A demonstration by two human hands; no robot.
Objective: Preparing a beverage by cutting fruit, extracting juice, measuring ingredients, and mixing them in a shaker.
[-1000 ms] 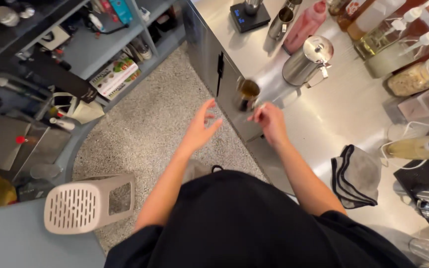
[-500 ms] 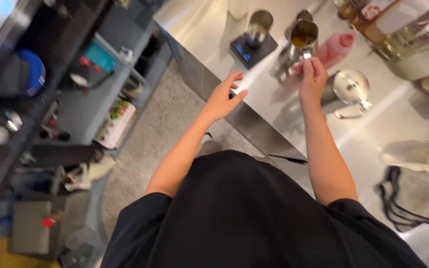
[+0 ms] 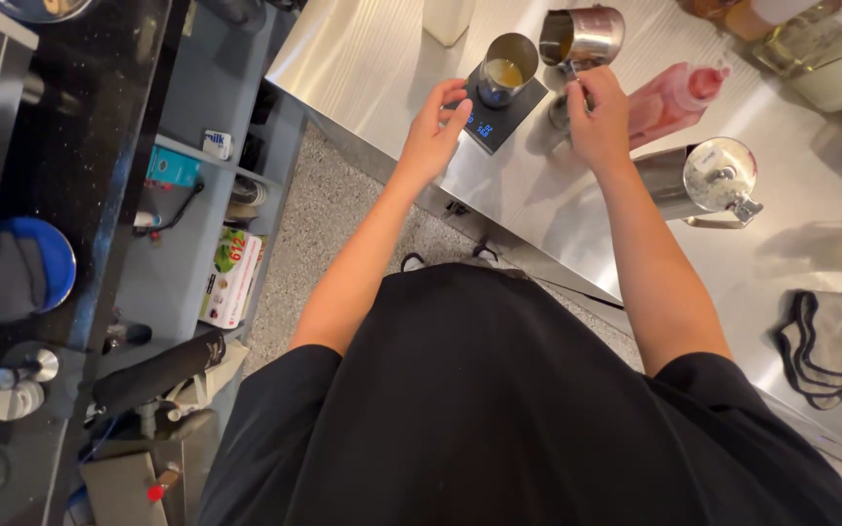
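Steel shines everywhere on this tabletop [image 3: 363, 58], and the person leans over it with both arms out. Their left hand [image 3: 433, 131] rests with loose, spread fingers at the near edge of a small black scale [image 3: 499, 109], fingertips touching it by the lit blue digits, gripping nothing. On the scale stands 1 steel cup [image 3: 509, 66] with a tan liquid inside. The right hand [image 3: 598, 115] is closed around something small and metallic just beside the scale; what exactly it grasps I cannot tell, since the fingers cover it. Just behind it stands a steel pitcher [image 3: 585, 37], and a pink bottle [image 3: 672, 97] lies touching the wrist side. A lidded steel canister [image 3: 708, 180] lies on its side farther right, and a grey cloth [image 3: 830, 341] sits well apart.

The risk, as I judge it, is crowding: a nudge of the left fingers could shift the scale and slop the cup, and the right elbow swings near the canister.
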